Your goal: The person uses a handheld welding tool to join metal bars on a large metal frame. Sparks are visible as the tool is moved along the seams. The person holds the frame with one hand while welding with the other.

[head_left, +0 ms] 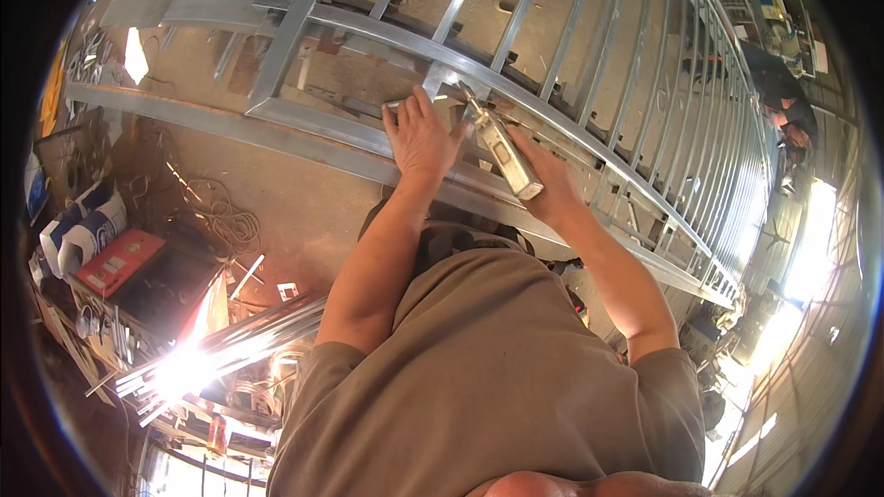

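My left hand (424, 136) lies at the steel frame, fingers reaching over the rails and thumb spread toward the tool. A thin pale strip (441, 98) shows beside its fingertips; whether the fingers touch it I cannot tell. In my right hand (551, 180) is a hand tool (503, 149) with a pale, boxy body and a narrow dark tip. The tool slants up and left. Its tip is at or very near a bright spot on the top rail (396, 34), where a short grey plate joins. Most right-hand fingers are hidden behind the tool.
Upright bars (525, 9) fill the long railing to the right. A lower rail (318, 127) runs close to my body. Coiled cable (221, 216) lies on the floor at left, near a red-topped box (120, 262) and metal lengths (267, 336). Another person (783, 97) is at far right.
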### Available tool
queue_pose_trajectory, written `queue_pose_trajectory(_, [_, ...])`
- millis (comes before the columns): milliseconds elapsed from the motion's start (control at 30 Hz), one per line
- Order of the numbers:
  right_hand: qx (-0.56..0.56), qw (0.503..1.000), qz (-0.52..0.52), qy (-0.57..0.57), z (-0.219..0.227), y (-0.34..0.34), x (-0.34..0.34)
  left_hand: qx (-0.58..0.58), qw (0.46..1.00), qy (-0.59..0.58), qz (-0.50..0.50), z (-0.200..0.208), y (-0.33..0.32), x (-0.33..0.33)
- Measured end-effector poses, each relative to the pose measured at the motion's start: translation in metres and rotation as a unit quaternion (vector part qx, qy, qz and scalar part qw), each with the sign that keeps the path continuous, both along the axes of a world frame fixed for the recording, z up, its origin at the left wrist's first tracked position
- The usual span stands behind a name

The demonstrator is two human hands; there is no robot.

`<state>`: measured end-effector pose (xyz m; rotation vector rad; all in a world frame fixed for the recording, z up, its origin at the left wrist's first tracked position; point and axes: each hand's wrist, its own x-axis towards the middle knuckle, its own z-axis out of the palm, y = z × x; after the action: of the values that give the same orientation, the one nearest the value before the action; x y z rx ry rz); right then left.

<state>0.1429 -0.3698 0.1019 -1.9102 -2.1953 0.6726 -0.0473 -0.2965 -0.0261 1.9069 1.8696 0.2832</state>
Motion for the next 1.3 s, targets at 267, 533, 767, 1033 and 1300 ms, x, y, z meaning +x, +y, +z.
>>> queue_pose_trajectory(267, [-0.064, 0.995, -0.059, -0.048, 0.003, -0.021, 0.020, -0.026, 1.000, -0.012, 0.009, 0.004, 0.001, 0.001])
queue_pose_trajectory(533, [-0.076, 0.993, -0.056, -0.077, -0.002, -0.020, 0.016, -0.022, 1.000, -0.010, 0.010, 0.005, 0.001, 0.001])
queue_pose_trajectory(767, [-0.090, 0.990, -0.050, -0.100, -0.002, -0.020, 0.017, 0.002, 1.000, -0.010, 0.013, 0.003, 0.000, 0.001])
queue_pose_trajectory(1033, [-0.090, 0.987, -0.052, -0.123, -0.001, -0.019, 0.019, 0.031, 0.999, -0.018, 0.019, 0.005, -0.001, 0.002])
queue_pose_trajectory(1300, [-0.099, 0.985, -0.059, -0.126, 0.002, -0.019, 0.021, 0.003, 1.000, -0.001, 0.013, 0.004, 0.001, 0.002])
